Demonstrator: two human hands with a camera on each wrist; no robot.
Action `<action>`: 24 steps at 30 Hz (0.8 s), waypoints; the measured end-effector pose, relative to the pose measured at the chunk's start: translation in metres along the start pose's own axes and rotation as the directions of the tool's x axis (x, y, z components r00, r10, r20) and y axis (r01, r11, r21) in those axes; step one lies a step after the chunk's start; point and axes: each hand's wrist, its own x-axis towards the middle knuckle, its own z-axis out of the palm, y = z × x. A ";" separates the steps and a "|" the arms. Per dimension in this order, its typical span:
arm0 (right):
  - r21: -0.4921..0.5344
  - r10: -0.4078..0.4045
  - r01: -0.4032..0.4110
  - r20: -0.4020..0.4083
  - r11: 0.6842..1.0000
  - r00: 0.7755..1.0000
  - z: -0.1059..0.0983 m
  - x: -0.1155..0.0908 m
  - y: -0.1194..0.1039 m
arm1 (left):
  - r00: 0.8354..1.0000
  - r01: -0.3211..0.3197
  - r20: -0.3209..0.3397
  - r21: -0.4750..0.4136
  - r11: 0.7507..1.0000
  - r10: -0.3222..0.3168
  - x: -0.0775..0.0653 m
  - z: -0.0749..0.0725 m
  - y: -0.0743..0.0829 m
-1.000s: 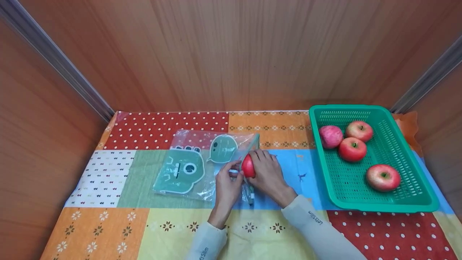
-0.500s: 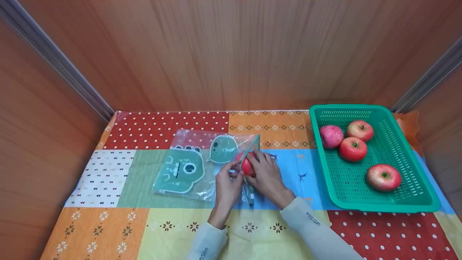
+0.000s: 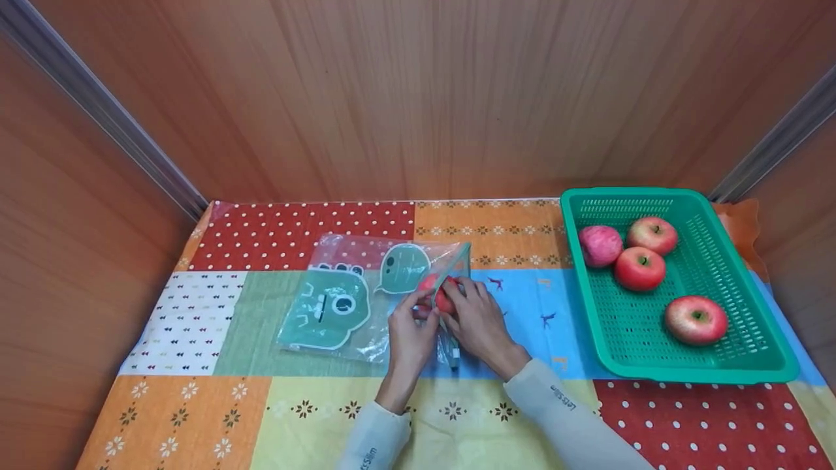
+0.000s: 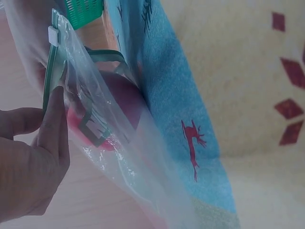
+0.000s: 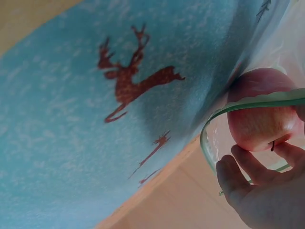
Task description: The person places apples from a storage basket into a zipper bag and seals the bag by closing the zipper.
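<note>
A clear zip bag (image 3: 385,333) with green cartoon prints lies flat, its green-edged mouth facing right and lifted. My left hand (image 3: 411,336) pinches the upper edge of that mouth between thumb and fingers; in the left wrist view a white slider (image 4: 53,36) shows on the zip strip. A red apple (image 3: 444,302) sits in the mouth, partly behind the clear film. My right hand (image 3: 482,323) holds this apple from the right. In the right wrist view, fingertips touch the stem side of the apple (image 5: 262,119), and the green rim (image 5: 257,103) crosses in front of it.
To the right stands a green plastic basket (image 3: 695,375) holding several apples (image 3: 640,269). A patchwork cloth (image 3: 326,418) covers the table. Wood-grain panels (image 3: 418,98) enclose the back and both sides.
My right hand has moved slightly left, pushing the apple deeper into the bag's mouth; more of it now lies behind the film. The left hand keeps its pinch in place.
</note>
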 end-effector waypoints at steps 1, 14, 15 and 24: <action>-0.002 -0.009 0.009 -0.007 1.000 1.000 0.000 0.001 -0.001 | 1.000 0.003 -0.001 -0.003 1.000 -0.004 0.000 0.000 0.000; -0.067 -0.081 0.081 0.012 0.994 0.997 -0.002 0.016 -0.008 | 1.000 0.000 -0.021 -0.026 1.000 0.000 0.003 -0.002 0.000; -0.068 -0.079 0.081 0.020 0.994 0.997 -0.003 0.017 -0.008 | 1.000 0.003 -0.019 -0.028 1.000 -0.003 0.003 -0.002 0.001; -0.032 -0.064 0.066 0.064 0.997 0.996 -0.005 0.018 -0.006 | 1.000 0.008 -0.007 -0.037 0.999 -0.008 0.000 -0.004 0.000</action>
